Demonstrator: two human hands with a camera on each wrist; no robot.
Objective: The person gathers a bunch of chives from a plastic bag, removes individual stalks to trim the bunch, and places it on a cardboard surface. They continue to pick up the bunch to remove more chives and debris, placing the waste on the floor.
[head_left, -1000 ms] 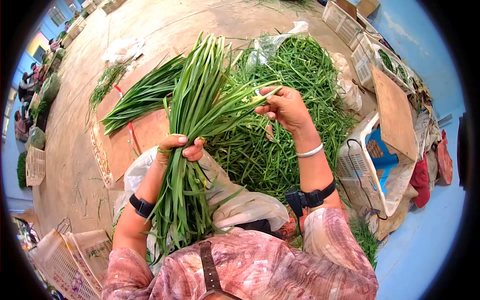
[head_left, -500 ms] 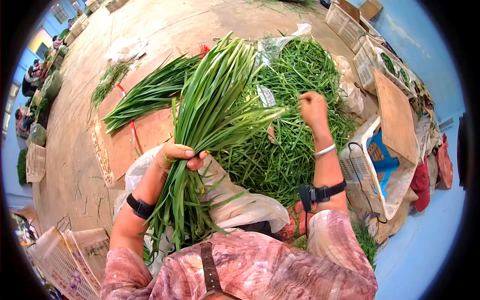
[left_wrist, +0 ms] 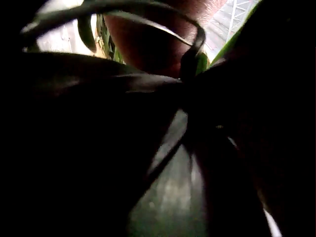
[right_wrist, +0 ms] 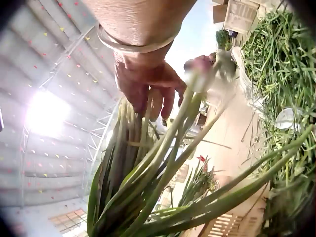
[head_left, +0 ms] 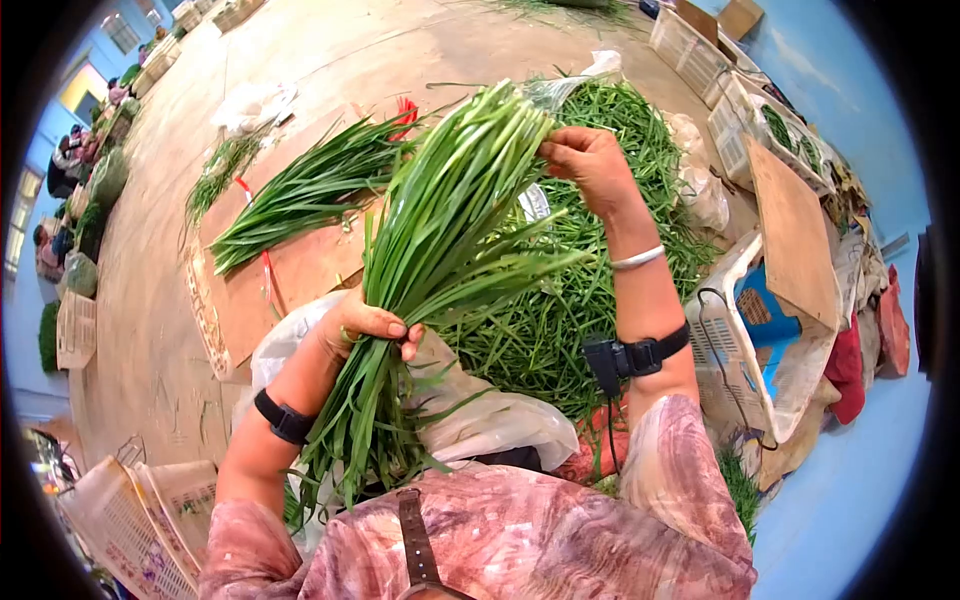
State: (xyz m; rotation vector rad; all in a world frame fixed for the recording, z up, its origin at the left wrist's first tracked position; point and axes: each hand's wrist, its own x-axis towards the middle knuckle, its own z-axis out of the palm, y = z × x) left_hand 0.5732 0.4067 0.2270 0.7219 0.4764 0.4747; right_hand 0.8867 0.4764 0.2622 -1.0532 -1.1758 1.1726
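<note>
My left hand (head_left: 368,322) grips a thick bunch of garlic chives (head_left: 440,210) around its leafy lower part. The pale stem ends fan up and to the right, and the dark leaf tips hang below the fist. At the top of the bunch my right hand (head_left: 592,168) pinches at the pale stem ends with curled fingers. In the right wrist view, those fingers (right_wrist: 154,106) reach down onto the stems. A few stalks (head_left: 530,265) stick out sideways from the bunch. Dark leaves (left_wrist: 170,192) hide most of the left wrist view.
A large heap of loose chives (head_left: 640,140) lies at the right. On a brown board (head_left: 315,255) at the left rests another bunch (head_left: 310,190), with red ties (head_left: 267,275) near it. White crates (head_left: 745,360) stand at the right; plastic sheeting (head_left: 500,415) covers the lap.
My right hand let go of the side stalks, swung right and away, then came back to the top stem ends. The bunch in my left hand has tilted to the right.
</note>
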